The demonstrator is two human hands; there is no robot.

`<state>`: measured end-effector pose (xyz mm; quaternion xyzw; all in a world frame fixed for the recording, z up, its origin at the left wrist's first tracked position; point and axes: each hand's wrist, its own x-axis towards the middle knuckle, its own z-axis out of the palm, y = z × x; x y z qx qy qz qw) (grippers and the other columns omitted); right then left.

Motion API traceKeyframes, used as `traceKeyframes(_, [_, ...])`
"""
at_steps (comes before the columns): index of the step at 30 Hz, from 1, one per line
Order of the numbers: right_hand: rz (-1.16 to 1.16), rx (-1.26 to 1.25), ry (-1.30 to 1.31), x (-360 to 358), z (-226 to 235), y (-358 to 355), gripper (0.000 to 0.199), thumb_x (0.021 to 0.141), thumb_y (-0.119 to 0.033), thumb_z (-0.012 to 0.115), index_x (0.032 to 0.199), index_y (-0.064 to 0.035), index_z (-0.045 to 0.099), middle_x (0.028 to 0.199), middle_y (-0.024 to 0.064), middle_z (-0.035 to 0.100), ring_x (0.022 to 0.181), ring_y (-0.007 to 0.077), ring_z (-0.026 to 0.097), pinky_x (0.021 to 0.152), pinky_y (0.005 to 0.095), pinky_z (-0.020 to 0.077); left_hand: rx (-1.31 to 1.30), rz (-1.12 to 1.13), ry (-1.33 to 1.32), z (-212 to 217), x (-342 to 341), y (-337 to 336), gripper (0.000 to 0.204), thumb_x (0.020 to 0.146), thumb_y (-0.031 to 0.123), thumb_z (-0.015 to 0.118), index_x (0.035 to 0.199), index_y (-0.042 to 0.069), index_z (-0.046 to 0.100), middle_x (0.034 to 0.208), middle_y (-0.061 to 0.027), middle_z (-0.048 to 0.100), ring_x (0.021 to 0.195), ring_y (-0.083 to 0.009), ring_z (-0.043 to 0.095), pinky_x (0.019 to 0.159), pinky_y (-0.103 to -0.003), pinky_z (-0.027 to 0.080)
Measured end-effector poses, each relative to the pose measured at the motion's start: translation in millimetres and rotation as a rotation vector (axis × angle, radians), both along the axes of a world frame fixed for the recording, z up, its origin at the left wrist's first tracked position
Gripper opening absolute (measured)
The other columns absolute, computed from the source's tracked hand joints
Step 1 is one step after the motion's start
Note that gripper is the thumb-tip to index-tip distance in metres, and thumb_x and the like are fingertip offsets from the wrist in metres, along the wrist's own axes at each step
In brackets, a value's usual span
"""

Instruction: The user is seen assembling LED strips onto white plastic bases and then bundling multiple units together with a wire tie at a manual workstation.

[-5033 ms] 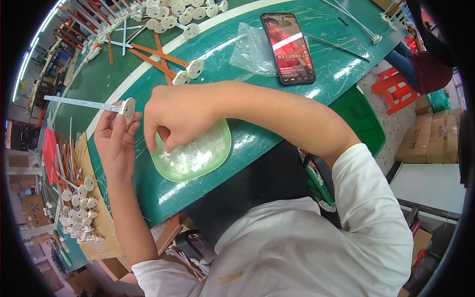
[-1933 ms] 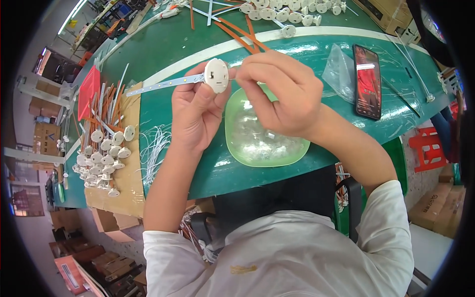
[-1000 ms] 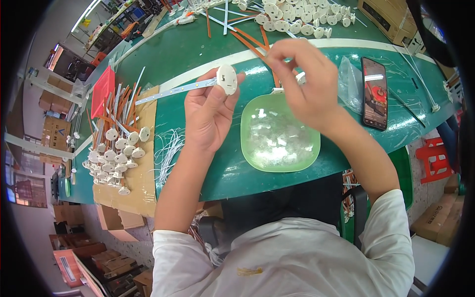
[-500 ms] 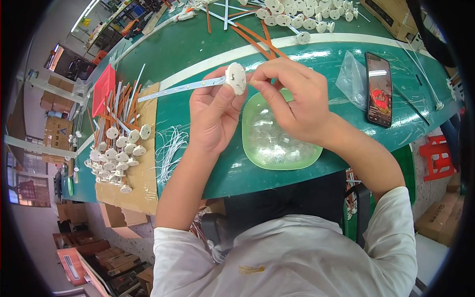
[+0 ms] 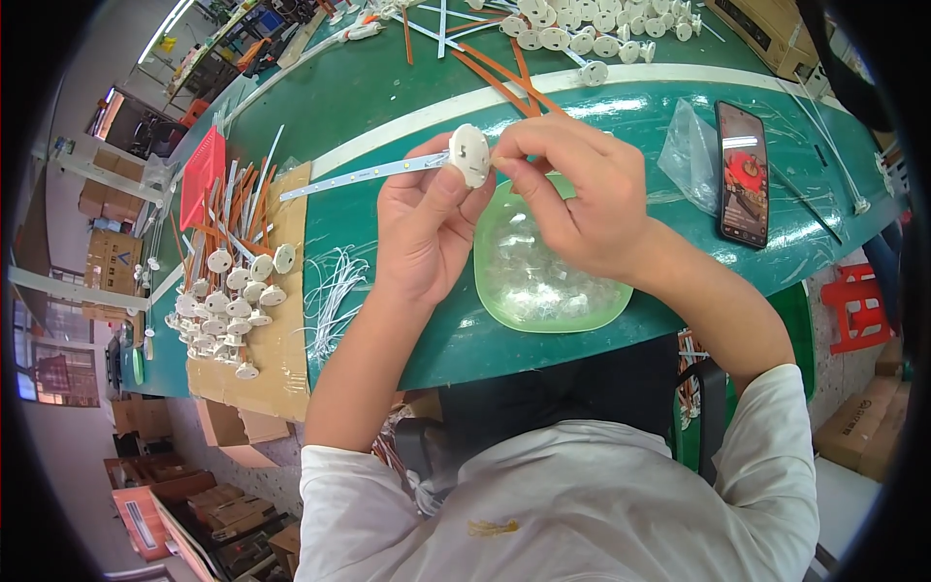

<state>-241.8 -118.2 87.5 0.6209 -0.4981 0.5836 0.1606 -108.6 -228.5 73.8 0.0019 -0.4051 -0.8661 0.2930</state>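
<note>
1. Head view: left hand (image 5: 419, 233) grips white disc (image 5: 469, 156) with LED strip (image 5: 364, 175), just beyond far-left corner of green bowl (image 5: 548, 327).
2. Right hand (image 5: 587, 194) pinched narrow beside white disc, over bowl's far side; contents, cannot tell.

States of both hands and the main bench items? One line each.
Left hand, closed on disc-ended strip
Disc-ended strip, held aloft
Right hand, pinched; contents unclear
Green bowl, open, holding small clear pieces
Phone, screen lit
Clear plastic bag, crumpled
White wires, loosely bunched
</note>
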Motion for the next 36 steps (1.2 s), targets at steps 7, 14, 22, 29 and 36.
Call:
traceKeyframes(7, [-0.021,-0.067,0.116,0,0,-2,0.013,0.076,0.007,0.066,0.087,0.0005,0.062,0.08,0.0109,0.065,0.066,0.0237,0.063,0.059,0.029,0.0506,0.002,0.037,-0.038,-2,-2,3,0.035,0.089,0.003,0.063,0.121,-0.001,0.051,0.117,-0.0133,0.06,0.106,-0.0203,0.061,0.095,-0.034,0.052])
traceKeyframes(14, [-0.07,-0.071,0.154,2,-3,-4,0.016,0.073,0.008,0.067,0.087,0.0005,0.062,0.078,0.0108,0.064,0.065,0.0256,0.063,0.057,0.031,0.0494,0.036,0.039,-0.026,-1,-2,6,0.035,0.089,0.004,0.064,0.121,-0.001,0.051,0.116,-0.0129,0.061,0.106,-0.0194,0.061,0.095,-0.032,0.052])
traceKeyframes(22, [-0.094,-0.123,0.159,4,-13,-10,0.017,0.071,0.007,0.067,0.087,0.001,0.063,0.079,0.0107,0.065,0.065,0.0255,0.062,0.056,0.0314,0.0494,-0.004,0.087,-0.063,-6,-4,6,0.032,0.089,0.006,0.064,0.119,0.0,0.053,0.115,-0.0124,0.061,0.104,-0.0191,0.062,0.094,-0.031,0.052])
traceKeyframes(29, [0.032,-0.114,-0.001,6,-4,-1,0.02,0.068,0.0,0.075,0.086,-0.002,0.068,0.081,0.009,0.066,0.067,0.0217,0.065,0.058,0.029,0.0515,0.01,0.047,-0.013,-5,-1,5,0.03,0.092,0.013,0.062,0.118,0.0,0.054,0.113,-0.0109,0.062,0.1,-0.0169,0.062,0.086,-0.03,0.053])
traceKeyframes(36, [-0.046,-0.265,0.178,-1,-15,-10,0.018,0.067,0.0,0.075,0.084,-0.0043,0.069,0.083,0.0086,0.067,0.068,0.0214,0.065,0.057,0.0297,0.052,-0.102,0.148,-0.071,-10,4,4,0.03,0.094,0.016,0.059,0.118,-0.001,0.053,0.108,-0.0082,0.063,0.089,-0.0107,0.061,0.079,-0.025,0.049])
